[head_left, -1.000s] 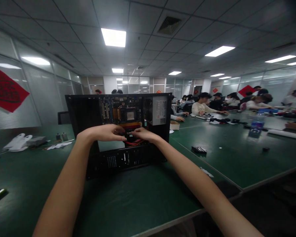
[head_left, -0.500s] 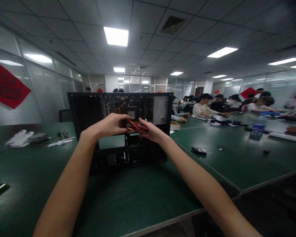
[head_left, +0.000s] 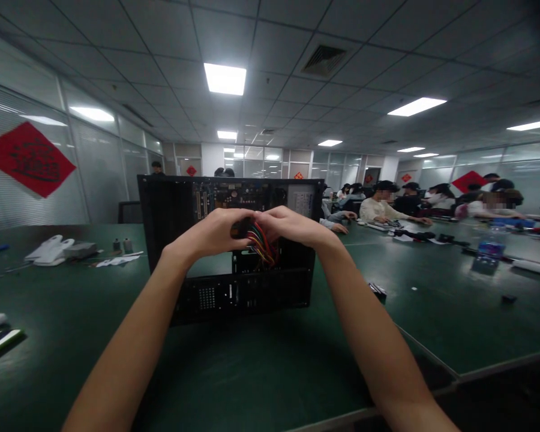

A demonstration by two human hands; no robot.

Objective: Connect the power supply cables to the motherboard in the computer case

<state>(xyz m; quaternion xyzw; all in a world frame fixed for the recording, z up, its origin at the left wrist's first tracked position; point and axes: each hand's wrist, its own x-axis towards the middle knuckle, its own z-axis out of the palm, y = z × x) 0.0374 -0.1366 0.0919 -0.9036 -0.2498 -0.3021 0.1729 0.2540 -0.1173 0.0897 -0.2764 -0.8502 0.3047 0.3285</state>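
Note:
A black computer case (head_left: 247, 293) stands on the green table in front of me, its open side facing me. Inside it I see a motherboard (head_left: 227, 193) at the top and a grey power supply (head_left: 298, 193) at the upper right. A bundle of multicoloured cables (head_left: 264, 243) hangs between my hands in the case opening. My left hand (head_left: 218, 231) is curled around the bundle from the left. My right hand (head_left: 288, 225) closes on it from the right, the fingertips of both hands meeting at the top. The cables' far ends are hidden.
The green table (head_left: 234, 366) spreads around the case. On the left lie a white plastic bag (head_left: 51, 249), a grey box (head_left: 81, 250) and papers (head_left: 119, 259). On the right are a small black part (head_left: 378, 290) and a bottle (head_left: 491, 240). Several people sit farther back.
My right hand has risen and turned over, its fingers now touching my left hand's. The cable bundle, lying sideways before, now hangs downward. The view has shifted slightly left.

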